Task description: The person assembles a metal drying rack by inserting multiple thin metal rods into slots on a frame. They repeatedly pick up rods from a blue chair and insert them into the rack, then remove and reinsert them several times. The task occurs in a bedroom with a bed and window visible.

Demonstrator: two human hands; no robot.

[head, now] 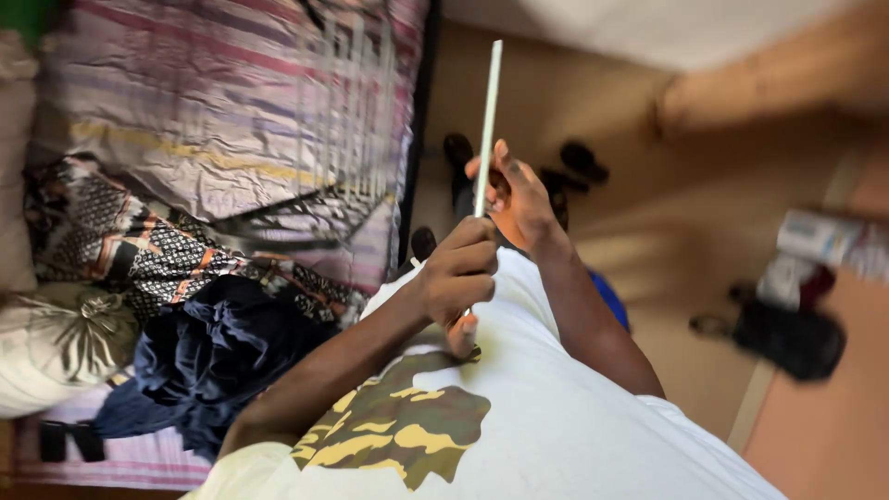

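A long, thin, pale stick (491, 102) runs from in front of my chest out over the floor. My left hand (457, 276) is closed in a fist around its lower part, just above my white shirt (556, 417) with a camouflage print. My right hand (519, 199) is a little farther along the stick, with its fingers curled against the shaft and the palm partly showing. The stick's near end is hidden behind my left hand.
To the left is a bed with a striped sheet (213, 83), a patterned cloth (139, 241), a dark blue garment (208, 361) and a pale pillow (56, 343). Dark sandals (574, 162) lie on the tan floor. A black bag (792, 338) and some containers (820, 236) sit at the right.
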